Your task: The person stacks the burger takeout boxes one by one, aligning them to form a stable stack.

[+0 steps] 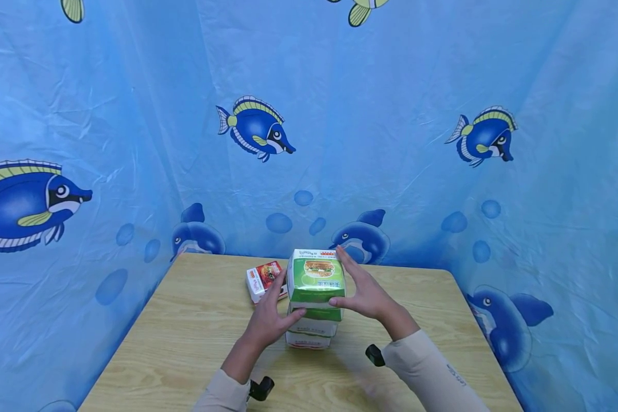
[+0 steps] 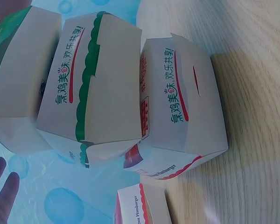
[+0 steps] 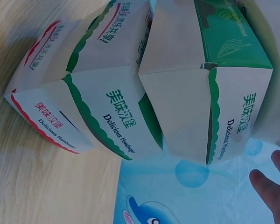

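Several paper hamburger boxes stand in a stack on the table. The top box [image 1: 316, 283] has a green lid with a burger picture. Under it is another green box [image 3: 177, 93], then a white box with green scalloped trim [image 2: 114, 79], and at the bottom a red-trimmed box [image 2: 191, 102]. My left hand [image 1: 269, 319] is at the left side of the top box, its thumb in front and its fingers stretched out. On the other side my right hand [image 1: 368, 293] has its fingers spread along the box's right edge. Whether either palm touches the box is hidden.
A separate red-lidded hamburger box [image 1: 265, 277] lies on the wooden table [image 1: 185, 332], behind and left of the stack. A blue curtain [image 1: 381, 143] printed with fish and dolphins hangs behind and beside the table.
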{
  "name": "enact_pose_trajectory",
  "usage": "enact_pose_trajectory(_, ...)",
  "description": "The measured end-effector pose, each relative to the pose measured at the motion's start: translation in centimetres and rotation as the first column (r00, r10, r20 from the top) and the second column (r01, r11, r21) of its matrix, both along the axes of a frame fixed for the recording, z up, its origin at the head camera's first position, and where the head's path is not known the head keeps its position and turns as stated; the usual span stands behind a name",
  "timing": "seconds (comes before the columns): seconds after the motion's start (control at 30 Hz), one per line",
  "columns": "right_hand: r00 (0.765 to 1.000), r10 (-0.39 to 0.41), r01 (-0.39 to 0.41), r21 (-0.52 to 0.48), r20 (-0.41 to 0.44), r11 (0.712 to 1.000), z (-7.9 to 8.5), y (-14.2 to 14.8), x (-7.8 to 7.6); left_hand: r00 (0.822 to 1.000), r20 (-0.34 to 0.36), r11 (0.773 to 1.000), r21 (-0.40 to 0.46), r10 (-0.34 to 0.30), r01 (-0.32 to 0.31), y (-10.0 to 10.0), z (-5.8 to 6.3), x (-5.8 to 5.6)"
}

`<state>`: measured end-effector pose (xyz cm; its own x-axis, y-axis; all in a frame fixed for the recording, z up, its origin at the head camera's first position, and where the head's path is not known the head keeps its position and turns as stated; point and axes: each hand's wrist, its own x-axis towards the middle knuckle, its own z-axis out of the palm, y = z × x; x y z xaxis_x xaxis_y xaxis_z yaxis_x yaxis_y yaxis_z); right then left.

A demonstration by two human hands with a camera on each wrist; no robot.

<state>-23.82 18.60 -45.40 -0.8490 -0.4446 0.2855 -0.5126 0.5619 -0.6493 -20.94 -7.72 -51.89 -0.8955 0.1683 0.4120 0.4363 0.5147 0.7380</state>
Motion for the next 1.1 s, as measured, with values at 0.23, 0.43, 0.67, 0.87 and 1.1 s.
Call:
enact_pose_trajectory(0.23,1.000,-0.010,0.010,-0.034,0.023,0.999,-0.2,0.2,0.2,1.000,-0.008,1.000,0.002,0.006,-0.006,-0.1,0.0,0.0)
enact_pose_trajectory(0.43,1.000,-0.012,0.013,-0.041,0.016,0.999,-0.2,0.2,0.7,1.000,0.005,1.000,-0.002,-0.007,0.007,-0.4,-0.4,0.2)
enact_pose_trajectory(0.67,0.999,-0.032,0.031,-0.052,-0.009,0.998,-0.3,0.3,1.0,1.000,-0.012,0.999,-0.033,0.012,-0.012,-1.2,-1.2,0.3)
enact_pose_trajectory(0.87,0.999,-0.010,0.006,-0.072,-0.045,0.997,-0.1,0.0,1.2,0.998,0.039,0.994,-0.095,0.051,-0.047,-2.8,-2.4,-0.2)
enact_pose_trajectory(1.1,0.998,-0.041,0.032,-0.176,-0.048,0.984,-0.4,-0.7,2.0,0.989,0.112,0.976,-0.205,0.093,-0.069,-5.2,-3.8,-1.1)
